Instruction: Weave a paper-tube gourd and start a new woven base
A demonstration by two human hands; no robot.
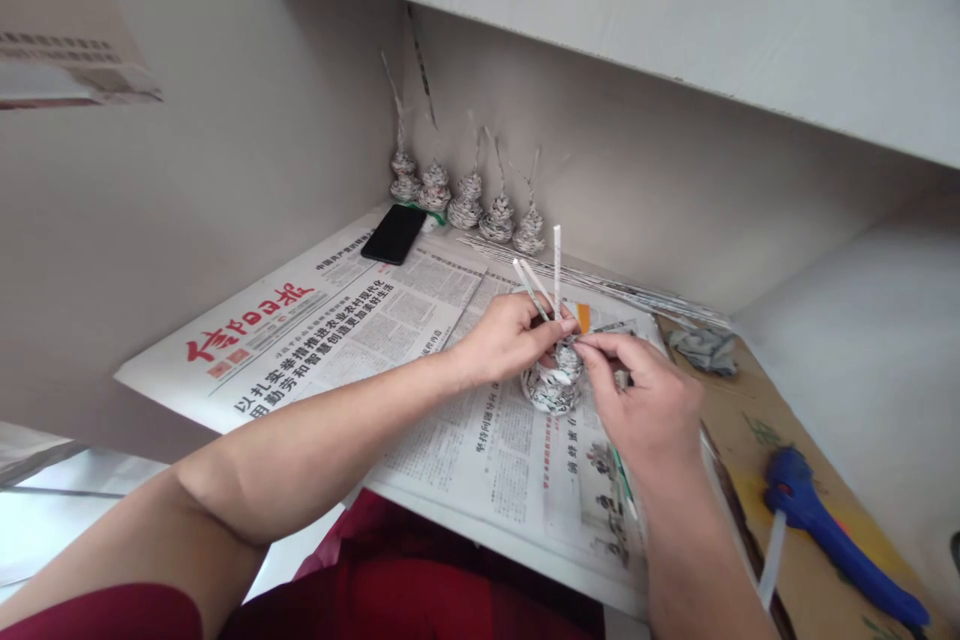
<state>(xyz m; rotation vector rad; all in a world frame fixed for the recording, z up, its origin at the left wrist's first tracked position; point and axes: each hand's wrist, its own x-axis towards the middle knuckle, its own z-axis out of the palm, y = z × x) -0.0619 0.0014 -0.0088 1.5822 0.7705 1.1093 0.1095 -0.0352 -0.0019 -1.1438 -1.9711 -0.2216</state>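
Observation:
A small gourd-shaped piece woven from rolled newspaper (551, 392) stands upright on the newspaper sheets (450, 460). Several thin paper strips (557, 265) stick up and out from its narrow top. My left hand (517, 330) is closed around the neck of the piece and the base of these strips, from the left side. From the right, my right hand (645, 385) pinches a paper strip against the top of the weave with thumb and forefinger. The two hands nearly meet there, and the fingers partly hide the upper weave.
Several finished-looking woven gourds (466, 202) line the back wall, near a black phone (394, 234). Long rolled paper sticks (600, 278) lie along the rear edge. At right, cardboard (739, 420) bears a crumpled grey cloth (703, 350) and a blue glue gun (832, 535). A white panel (637, 0) overhangs the table.

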